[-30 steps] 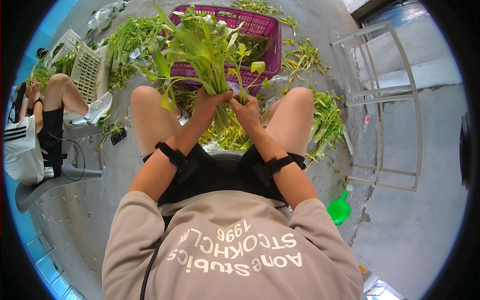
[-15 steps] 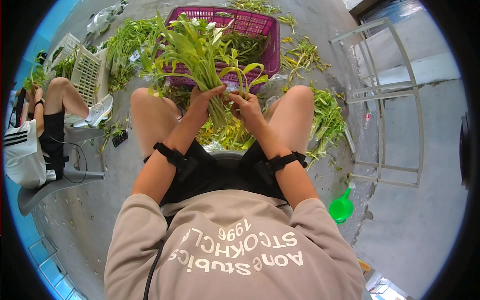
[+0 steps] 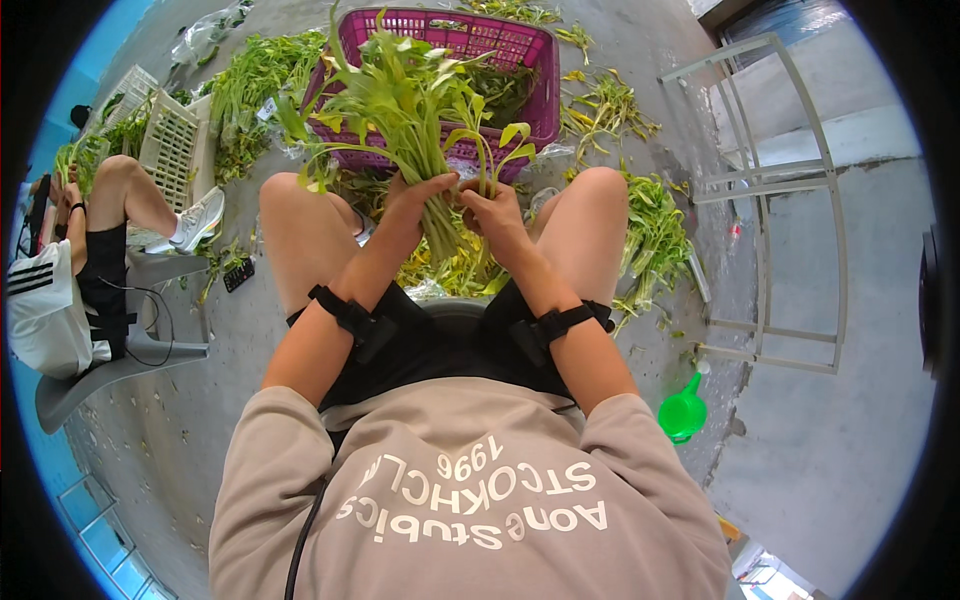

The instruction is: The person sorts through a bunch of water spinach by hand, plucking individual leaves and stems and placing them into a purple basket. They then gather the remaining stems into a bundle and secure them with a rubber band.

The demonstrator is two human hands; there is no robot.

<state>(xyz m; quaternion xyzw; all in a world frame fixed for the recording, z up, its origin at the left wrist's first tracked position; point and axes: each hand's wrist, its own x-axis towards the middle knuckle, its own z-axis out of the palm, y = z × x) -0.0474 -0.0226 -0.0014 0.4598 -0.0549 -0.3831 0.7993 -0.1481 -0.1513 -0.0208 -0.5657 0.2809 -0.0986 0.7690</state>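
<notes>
Left hand (image 3: 412,205) is wrapped round the stems of a bunch of leafy greens (image 3: 410,110), held upright between the knees, w/ right hand (image 3: 492,212) pinching a single stalk at the bunch's right side. Just behind sits a magenta plastic crate (image 3: 520,45), w/ white slatted crates (image 3: 165,140) far left by a seated person (image 3: 70,270) on a grey chair. Floor (image 3: 180,420) is bare grey concrete strewn w/ loose greens (image 3: 655,235); a green watering can (image 3: 683,412) and pale metal rack (image 3: 770,190) stand at right.
</notes>
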